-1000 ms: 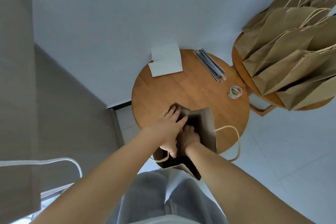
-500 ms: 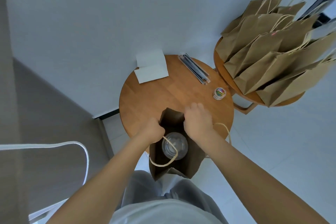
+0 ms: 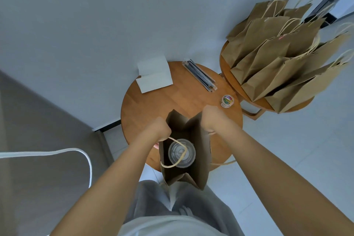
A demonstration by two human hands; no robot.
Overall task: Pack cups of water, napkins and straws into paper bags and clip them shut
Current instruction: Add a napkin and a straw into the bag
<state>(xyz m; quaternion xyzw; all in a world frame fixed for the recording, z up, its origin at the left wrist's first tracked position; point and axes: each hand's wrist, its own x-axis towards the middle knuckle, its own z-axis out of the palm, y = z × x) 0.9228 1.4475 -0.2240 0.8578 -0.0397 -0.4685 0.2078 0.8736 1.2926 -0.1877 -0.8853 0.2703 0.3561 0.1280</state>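
An open brown paper bag (image 3: 199,159) stands at the near edge of the round wooden table (image 3: 172,101). A clear lidded cup (image 3: 182,153) sits upright inside it. My left hand (image 3: 160,130) grips the bag's left rim. The right rim is gripped by my right hand (image 3: 212,119), so the mouth is held wide. White napkins (image 3: 154,76) lie at the table's far left. A bundle of wrapped straws (image 3: 200,74) lies at the far right, and a small jar of coloured paper clips (image 3: 227,101) stands near the right edge.
A second round table (image 3: 258,101) to the right carries several packed brown bags (image 3: 283,53). A white-framed chair (image 3: 72,153) stands at my left. A pale wall runs behind both tables, and light floor tiles show on the right.
Both hands came out of the bag and moved to its left and right rims, pulling the mouth open. The cup inside is now in plain sight.
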